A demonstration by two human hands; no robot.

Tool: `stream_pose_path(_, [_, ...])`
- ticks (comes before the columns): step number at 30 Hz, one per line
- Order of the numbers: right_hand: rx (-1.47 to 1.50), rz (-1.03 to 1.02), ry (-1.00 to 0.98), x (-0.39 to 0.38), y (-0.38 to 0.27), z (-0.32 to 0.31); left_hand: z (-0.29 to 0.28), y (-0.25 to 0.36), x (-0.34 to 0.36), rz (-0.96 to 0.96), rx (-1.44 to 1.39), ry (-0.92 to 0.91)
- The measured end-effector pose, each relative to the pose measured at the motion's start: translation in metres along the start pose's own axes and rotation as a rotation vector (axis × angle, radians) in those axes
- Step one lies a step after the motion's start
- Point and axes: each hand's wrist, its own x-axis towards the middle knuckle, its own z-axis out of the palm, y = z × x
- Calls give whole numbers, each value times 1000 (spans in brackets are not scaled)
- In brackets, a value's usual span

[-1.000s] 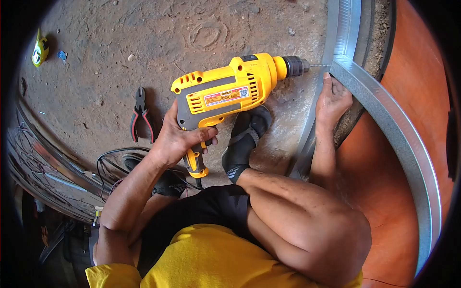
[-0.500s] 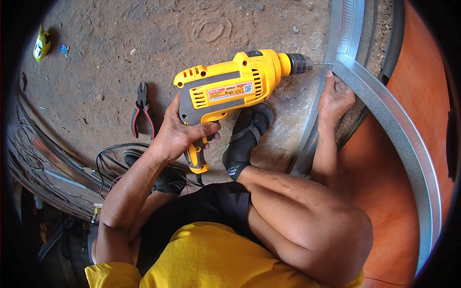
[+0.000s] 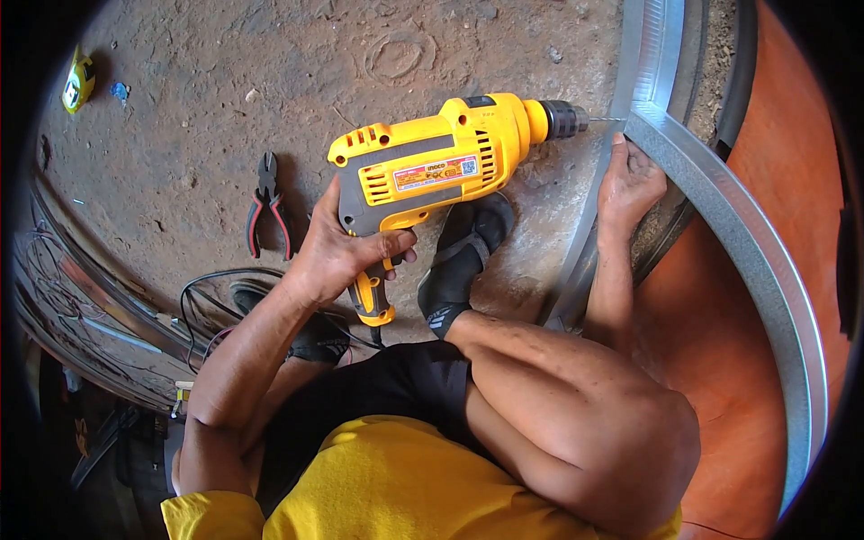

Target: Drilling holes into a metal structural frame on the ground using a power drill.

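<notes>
My left hand [image 3: 346,252] is wrapped around the handle of a yellow-and-dark-grey power drill [image 3: 432,157], which lies horizontal with its chuck pointing right. Its thin bit [image 3: 605,119] reaches to the silver metal channels where they meet, its tip at or very near them. My right hand [image 3: 630,180] grips the near metal channel [image 3: 738,202] just below the bit, thumb extended upward along its edge and the other fingers curled. This channel runs down the right side from its junction with another channel [image 3: 657,49] at the top; both appear bent through the fisheye lens.
Black pliers [image 3: 268,211] with red-edged handles and a yellow tape measure [image 3: 78,83] lie on the dusty floor [image 3: 180,108]. Black cable [image 3: 202,283] loops beside my shod feet [image 3: 463,247]. Wires and strips [image 3: 81,315] lie at left; an orange surface [image 3: 711,378] is at right.
The drill and both my hands have shifted slightly up and right in the picture, as have the floor items and metal channels. Both grips look the same.
</notes>
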Motion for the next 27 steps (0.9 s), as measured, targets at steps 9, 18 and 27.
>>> stream_pose_path(9, [24,-4,20,-1,-1,2,0,1,1,40,22,9])
stream_pose_path(18, [-28,-9,34,1,1,-3,3,2,-1,32,-18,-24])
stream_pose_path(27, [-44,-5,13,0,4,-3,5,1,0,39,-31,-34])
